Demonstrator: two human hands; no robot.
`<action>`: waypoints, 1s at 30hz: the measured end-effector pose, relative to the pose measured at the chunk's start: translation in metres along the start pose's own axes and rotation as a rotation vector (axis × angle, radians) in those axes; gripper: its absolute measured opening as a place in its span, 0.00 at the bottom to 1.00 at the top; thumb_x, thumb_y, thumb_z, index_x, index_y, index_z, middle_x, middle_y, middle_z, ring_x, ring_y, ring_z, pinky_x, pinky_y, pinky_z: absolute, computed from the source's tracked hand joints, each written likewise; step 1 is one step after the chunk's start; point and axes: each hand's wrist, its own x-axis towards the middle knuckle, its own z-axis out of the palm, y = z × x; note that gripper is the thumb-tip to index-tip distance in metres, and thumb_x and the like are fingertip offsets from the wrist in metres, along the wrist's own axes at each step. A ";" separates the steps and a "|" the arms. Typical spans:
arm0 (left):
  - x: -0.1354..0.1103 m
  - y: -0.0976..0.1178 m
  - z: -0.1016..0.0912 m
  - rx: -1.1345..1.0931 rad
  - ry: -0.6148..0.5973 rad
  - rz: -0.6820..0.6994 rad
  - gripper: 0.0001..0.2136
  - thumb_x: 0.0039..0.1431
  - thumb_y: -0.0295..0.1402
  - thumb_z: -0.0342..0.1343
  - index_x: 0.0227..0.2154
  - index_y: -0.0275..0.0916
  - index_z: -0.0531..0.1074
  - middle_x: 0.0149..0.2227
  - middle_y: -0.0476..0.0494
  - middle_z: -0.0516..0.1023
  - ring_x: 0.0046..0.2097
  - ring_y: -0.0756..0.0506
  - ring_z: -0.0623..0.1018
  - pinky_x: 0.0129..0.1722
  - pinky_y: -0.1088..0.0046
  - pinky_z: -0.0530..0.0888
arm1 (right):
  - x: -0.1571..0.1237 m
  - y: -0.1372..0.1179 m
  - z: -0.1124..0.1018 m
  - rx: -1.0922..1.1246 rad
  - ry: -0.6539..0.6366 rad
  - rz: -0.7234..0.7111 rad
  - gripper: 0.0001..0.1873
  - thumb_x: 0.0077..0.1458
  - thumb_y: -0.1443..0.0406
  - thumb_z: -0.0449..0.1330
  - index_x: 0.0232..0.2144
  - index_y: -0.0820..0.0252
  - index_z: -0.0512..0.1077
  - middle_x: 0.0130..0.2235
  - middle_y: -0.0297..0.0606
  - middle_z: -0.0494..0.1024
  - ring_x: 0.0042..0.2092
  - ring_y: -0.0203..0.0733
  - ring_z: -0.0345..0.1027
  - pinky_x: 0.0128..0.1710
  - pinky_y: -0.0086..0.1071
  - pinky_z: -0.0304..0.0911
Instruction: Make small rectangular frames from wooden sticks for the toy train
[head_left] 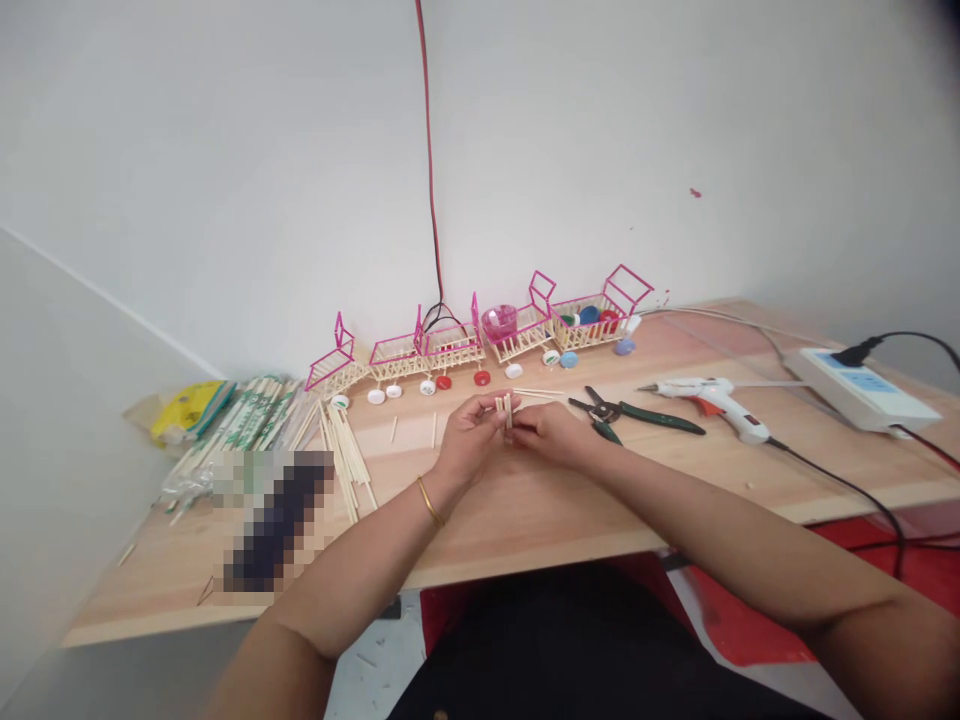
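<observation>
Over the middle of the table, my left hand and my right hand meet at a few short wooden sticks. The sticks stand upright, side by side, pinched between the fingers of both hands. Fingers hide their lower ends. Just behind my right hand lie more thin sticks. To the right is a pair of wire strippers with dark green handles, its jaws apart. A white hot glue gun with an orange trigger lies farther right. Two short stick pieces lie left of my left hand.
Several small stick carts with pink rims and bottle-cap wheels line the wall. A white power strip sits at right, the glue gun's cord hanging over the front edge. Loose long sticks and bagged sticks lie left, near a blurred dark object.
</observation>
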 end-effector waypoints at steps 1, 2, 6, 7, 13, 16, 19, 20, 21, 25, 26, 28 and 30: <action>-0.001 0.001 0.002 0.004 0.003 -0.010 0.09 0.48 0.30 0.62 0.34 0.37 0.74 0.45 0.40 0.76 0.47 0.45 0.75 0.52 0.64 0.67 | 0.000 -0.001 0.002 -0.007 0.006 -0.003 0.11 0.54 0.65 0.54 0.26 0.61 0.74 0.28 0.40 0.78 0.30 0.39 0.68 0.31 0.30 0.58; -0.003 0.003 0.004 0.014 0.005 -0.020 0.09 0.48 0.30 0.62 0.35 0.37 0.74 0.45 0.40 0.76 0.47 0.45 0.75 0.52 0.64 0.67 | 0.000 -0.001 0.004 -0.011 0.012 -0.008 0.11 0.54 0.66 0.54 0.26 0.62 0.74 0.29 0.41 0.78 0.30 0.40 0.68 0.32 0.30 0.58; -0.006 0.005 0.008 0.032 0.014 -0.030 0.11 0.49 0.30 0.61 0.37 0.37 0.74 0.44 0.40 0.77 0.48 0.45 0.75 0.52 0.65 0.67 | 0.000 -0.003 0.013 -0.016 0.025 -0.039 0.12 0.56 0.67 0.52 0.28 0.63 0.74 0.32 0.44 0.79 0.33 0.41 0.69 0.34 0.31 0.59; -0.006 0.005 0.008 0.033 0.017 -0.028 0.11 0.49 0.30 0.61 0.37 0.36 0.74 0.44 0.40 0.77 0.48 0.45 0.75 0.52 0.65 0.67 | 0.000 -0.004 0.014 -0.015 0.028 -0.045 0.12 0.56 0.67 0.51 0.29 0.63 0.74 0.33 0.44 0.78 0.33 0.40 0.69 0.34 0.30 0.59; -0.005 0.005 0.004 0.035 0.000 -0.033 0.11 0.50 0.30 0.61 0.38 0.36 0.74 0.42 0.40 0.78 0.47 0.44 0.76 0.50 0.64 0.68 | 0.001 -0.006 0.013 -0.040 0.029 -0.049 0.14 0.57 0.66 0.50 0.24 0.63 0.72 0.28 0.42 0.77 0.28 0.38 0.67 0.28 0.29 0.56; -0.004 0.008 0.002 0.086 -0.072 -0.035 0.14 0.51 0.32 0.60 0.42 0.37 0.74 0.45 0.39 0.77 0.48 0.43 0.75 0.50 0.64 0.69 | 0.001 -0.005 0.008 -0.049 0.014 -0.054 0.13 0.55 0.67 0.51 0.24 0.63 0.72 0.28 0.43 0.77 0.29 0.39 0.67 0.28 0.29 0.55; -0.002 0.009 -0.001 0.175 -0.133 -0.016 0.13 0.52 0.34 0.59 0.41 0.37 0.76 0.48 0.39 0.75 0.50 0.42 0.74 0.52 0.64 0.68 | 0.000 -0.001 0.006 -0.047 -0.013 -0.054 0.11 0.53 0.67 0.52 0.24 0.63 0.73 0.29 0.43 0.77 0.29 0.40 0.67 0.28 0.29 0.55; -0.002 0.009 -0.002 0.198 -0.138 -0.009 0.12 0.52 0.35 0.58 0.40 0.37 0.76 0.48 0.40 0.75 0.50 0.42 0.74 0.52 0.64 0.67 | 0.000 0.001 0.006 -0.043 -0.022 -0.052 0.12 0.53 0.66 0.53 0.24 0.63 0.73 0.28 0.43 0.77 0.28 0.40 0.67 0.28 0.29 0.55; -0.002 0.009 -0.003 0.218 -0.139 -0.006 0.12 0.52 0.35 0.58 0.39 0.37 0.76 0.48 0.40 0.76 0.50 0.43 0.74 0.53 0.65 0.67 | 0.000 0.003 0.006 -0.036 -0.028 -0.049 0.12 0.54 0.66 0.53 0.24 0.63 0.73 0.27 0.43 0.77 0.28 0.39 0.67 0.27 0.29 0.54; -0.002 0.008 -0.004 0.269 -0.147 -0.002 0.13 0.53 0.35 0.57 0.41 0.37 0.76 0.47 0.40 0.76 0.49 0.43 0.74 0.52 0.65 0.67 | 0.001 0.009 0.010 0.013 -0.030 -0.045 0.12 0.54 0.64 0.54 0.26 0.63 0.75 0.30 0.42 0.78 0.30 0.40 0.69 0.29 0.29 0.57; -0.002 0.009 -0.004 0.281 -0.152 -0.002 0.13 0.53 0.35 0.57 0.41 0.37 0.76 0.47 0.40 0.76 0.49 0.43 0.74 0.52 0.65 0.67 | 0.001 0.009 0.011 0.031 -0.029 -0.046 0.11 0.54 0.64 0.54 0.27 0.63 0.75 0.31 0.41 0.79 0.31 0.40 0.70 0.30 0.29 0.58; -0.002 0.010 -0.004 0.292 -0.158 -0.006 0.13 0.54 0.35 0.57 0.41 0.37 0.76 0.47 0.40 0.76 0.49 0.42 0.74 0.51 0.65 0.68 | 0.002 0.008 0.011 0.065 -0.028 -0.048 0.11 0.55 0.63 0.54 0.28 0.62 0.75 0.32 0.40 0.79 0.32 0.39 0.71 0.31 0.29 0.59; -0.002 0.011 -0.004 0.283 -0.165 -0.005 0.13 0.54 0.35 0.56 0.41 0.37 0.76 0.47 0.40 0.76 0.49 0.42 0.74 0.50 0.65 0.69 | 0.002 0.006 0.011 0.089 -0.017 -0.049 0.13 0.56 0.63 0.53 0.29 0.62 0.76 0.32 0.39 0.79 0.33 0.39 0.71 0.32 0.28 0.60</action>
